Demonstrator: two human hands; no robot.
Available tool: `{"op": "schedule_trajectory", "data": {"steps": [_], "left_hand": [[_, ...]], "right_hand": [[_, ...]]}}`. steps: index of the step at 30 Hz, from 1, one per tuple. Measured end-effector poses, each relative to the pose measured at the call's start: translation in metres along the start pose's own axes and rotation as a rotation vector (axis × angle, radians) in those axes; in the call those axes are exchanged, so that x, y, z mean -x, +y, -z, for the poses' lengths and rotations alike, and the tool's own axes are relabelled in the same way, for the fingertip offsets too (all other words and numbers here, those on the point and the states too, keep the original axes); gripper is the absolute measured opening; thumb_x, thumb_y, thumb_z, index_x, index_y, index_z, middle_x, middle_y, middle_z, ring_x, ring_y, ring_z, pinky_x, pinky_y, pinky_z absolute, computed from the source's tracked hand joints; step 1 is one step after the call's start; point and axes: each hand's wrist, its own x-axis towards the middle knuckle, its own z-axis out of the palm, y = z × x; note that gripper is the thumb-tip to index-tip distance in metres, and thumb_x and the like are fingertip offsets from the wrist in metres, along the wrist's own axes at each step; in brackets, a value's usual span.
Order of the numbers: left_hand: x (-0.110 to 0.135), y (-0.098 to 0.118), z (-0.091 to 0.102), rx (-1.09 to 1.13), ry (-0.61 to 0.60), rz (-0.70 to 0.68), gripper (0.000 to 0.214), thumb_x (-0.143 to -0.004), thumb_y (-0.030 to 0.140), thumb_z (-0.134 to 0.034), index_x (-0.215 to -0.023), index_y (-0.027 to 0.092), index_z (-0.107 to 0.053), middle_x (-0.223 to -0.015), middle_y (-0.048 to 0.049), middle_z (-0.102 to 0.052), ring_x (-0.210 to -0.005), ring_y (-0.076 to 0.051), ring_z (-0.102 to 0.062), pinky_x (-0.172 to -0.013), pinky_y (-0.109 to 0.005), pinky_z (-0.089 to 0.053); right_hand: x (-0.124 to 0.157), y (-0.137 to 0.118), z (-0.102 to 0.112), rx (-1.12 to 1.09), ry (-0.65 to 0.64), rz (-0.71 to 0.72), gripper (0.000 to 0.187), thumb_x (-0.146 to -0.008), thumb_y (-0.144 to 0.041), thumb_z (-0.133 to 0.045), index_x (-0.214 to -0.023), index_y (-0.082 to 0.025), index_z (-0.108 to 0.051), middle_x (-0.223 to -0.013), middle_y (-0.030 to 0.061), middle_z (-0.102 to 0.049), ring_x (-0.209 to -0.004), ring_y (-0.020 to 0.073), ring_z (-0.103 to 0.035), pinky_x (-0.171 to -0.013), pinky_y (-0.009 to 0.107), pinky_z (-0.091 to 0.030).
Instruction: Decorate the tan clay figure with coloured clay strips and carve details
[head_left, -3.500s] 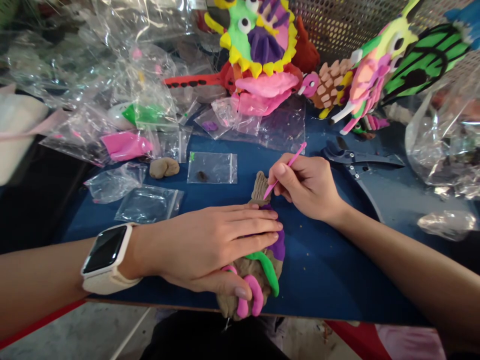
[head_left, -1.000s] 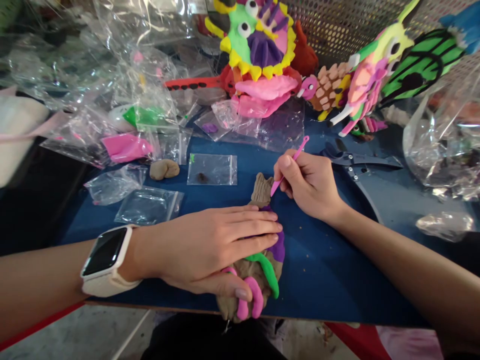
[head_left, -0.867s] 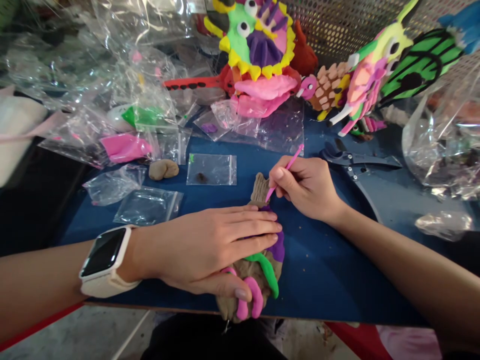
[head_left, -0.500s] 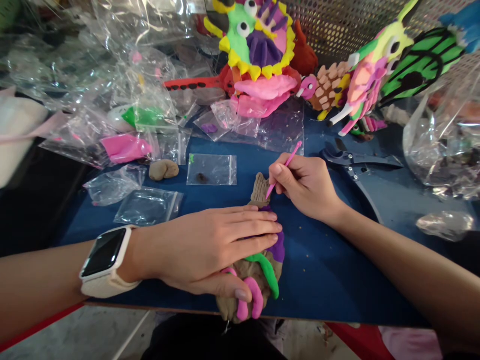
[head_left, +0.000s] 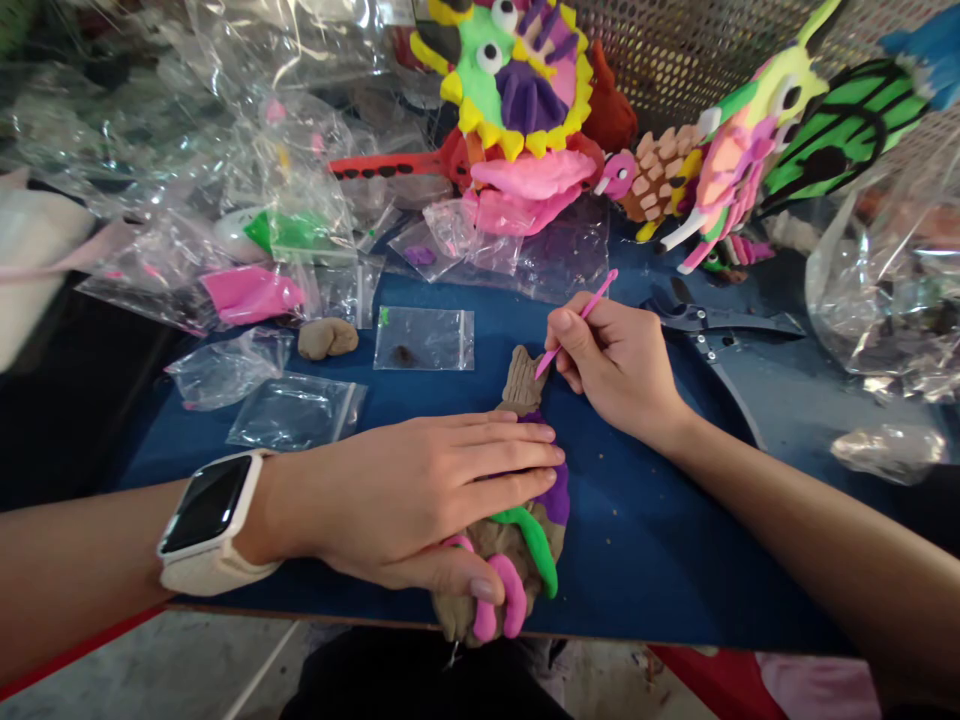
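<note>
A flat brown clay figure [head_left: 553,540] with purple, green and pink clay parts lies at the table's near edge. My left hand [head_left: 442,490] rests flat across its middle, fingers stretched out, hiding part of it. At the figure's far end is a tail-like brown piece [head_left: 523,383] scored with lengthwise grooves. In my right hand [head_left: 616,355] a thin pink modelling tool [head_left: 596,300] is pinched like a pen. Its tip is at the right side of the grooved piece; whether it touches the clay I cannot tell.
Left of the figure lie a lump of brown clay [head_left: 328,339] and a small zip bag [head_left: 424,340]. Dark-handled cutters [head_left: 709,325] lie to the right. Colourful clay animals [head_left: 517,100] stand along the back by a perforated basket [head_left: 660,50]. Plastic bags [head_left: 165,250] crowd the left.
My right hand has shifted slightly right and up, and the tool's tip has moved a little farther up the grooved piece. My left hand stays in place.
</note>
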Motion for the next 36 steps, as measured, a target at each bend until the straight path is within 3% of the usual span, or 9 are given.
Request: {"op": "schedule_trajectory", "data": {"steps": [13, 21, 36], "left_hand": [[0.0001, 0.001, 0.0022, -0.004, 0.007, -0.005, 0.067, -0.117, 0.054, -0.061, -0.168, 0.01, -0.059, -0.172, -0.0214, -0.06, -0.171, -0.035, -0.047, -0.146, -0.052, -0.036], [-0.0002, 0.0014, 0.0029, 0.006, 0.022, -0.006, 0.066, -0.118, 0.052, -0.061, -0.17, 0.012, -0.057, -0.172, -0.021, -0.061, -0.171, -0.035, -0.048, -0.145, -0.052, -0.036], [-0.0003, 0.0007, 0.0046, -0.009, -0.027, 0.009, 0.07, -0.119, 0.056, -0.056, -0.168, 0.007, -0.057, -0.174, -0.0218, -0.058, -0.173, -0.034, -0.044, -0.146, -0.051, -0.035]], "right_hand": [[0.0002, -0.0013, -0.0006, 0.0, 0.097, -0.002, 0.067, -0.105, -0.085, -0.06, -0.078, -0.024, -0.063, -0.057, -0.0045, -0.054, -0.046, 0.0104, -0.051, -0.044, 0.025, -0.041], [0.0021, -0.0071, 0.002, -0.034, -0.113, 0.037, 0.072, -0.103, -0.085, -0.065, -0.07, -0.021, -0.07, -0.052, -0.002, -0.059, -0.045, 0.0099, -0.054, -0.044, 0.024, -0.042], [0.0022, -0.0024, 0.0004, -0.051, -0.084, -0.09, 0.07, -0.1, -0.083, -0.072, -0.07, -0.02, -0.071, -0.053, -0.0001, -0.067, -0.034, 0.0074, -0.05, -0.035, 0.021, -0.033]]}}
